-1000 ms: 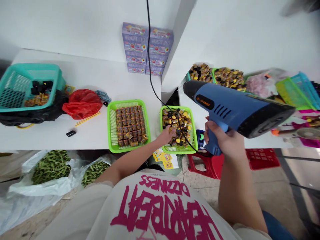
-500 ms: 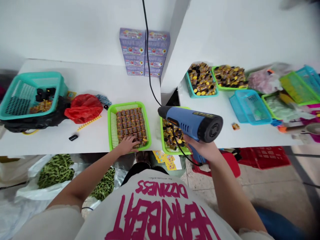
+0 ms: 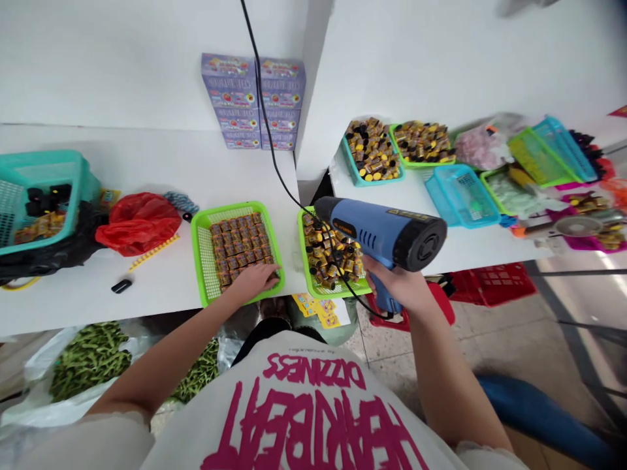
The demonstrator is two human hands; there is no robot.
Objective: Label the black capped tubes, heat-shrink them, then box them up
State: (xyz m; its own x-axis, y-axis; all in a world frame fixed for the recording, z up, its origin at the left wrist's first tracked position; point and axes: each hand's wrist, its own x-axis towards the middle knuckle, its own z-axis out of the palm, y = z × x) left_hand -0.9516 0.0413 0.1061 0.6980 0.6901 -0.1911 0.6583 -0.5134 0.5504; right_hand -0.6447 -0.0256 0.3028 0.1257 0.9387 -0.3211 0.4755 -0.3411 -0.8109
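My right hand [image 3: 396,284] is wrapped round the handle of a blue and black heat gun [image 3: 372,225]. Its nozzle points left, above a green basket [image 3: 306,277] of loose small jars [image 3: 326,258] with black and yellow ends. My left hand [image 3: 255,282] reaches into another green basket [image 3: 200,261], at its front right corner. Its fingers are bent together and mostly hide whatever lies under them. Rows of small brown-labelled jars [image 3: 238,241] stand packed in that basket beside the hand.
A black cord [image 3: 264,111] hangs down in front of stacked purple boxes [image 3: 232,98]. Left on the table are a red plastic bag [image 3: 140,222], a teal basket [image 3: 78,170] and a black marker-like piece [image 3: 121,286]. Filled baskets [image 3: 375,147] stand at the right back.
My left hand has moved right within its basket to the corner, its fingers drawing together. The heat gun stays in my right hand over the loose jars. The view has swung right.
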